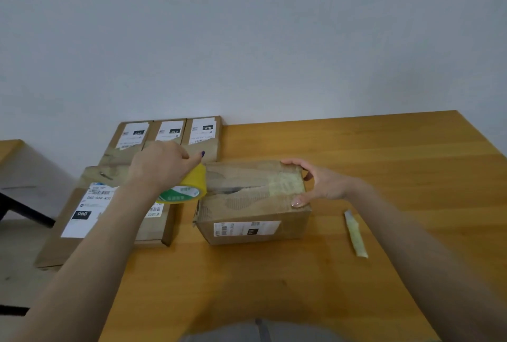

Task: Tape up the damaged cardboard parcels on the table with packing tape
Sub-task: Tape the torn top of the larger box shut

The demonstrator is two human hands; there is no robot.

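A wooden table (356, 149) stands against a pale wall (247, 40). The parcel (255, 204) lies mid-table, long axis left to right, labelled side facing the person. The left hand (162, 163) grips the tape roll (186, 188) at its left end; the right hand (321, 181) clasps its right end.
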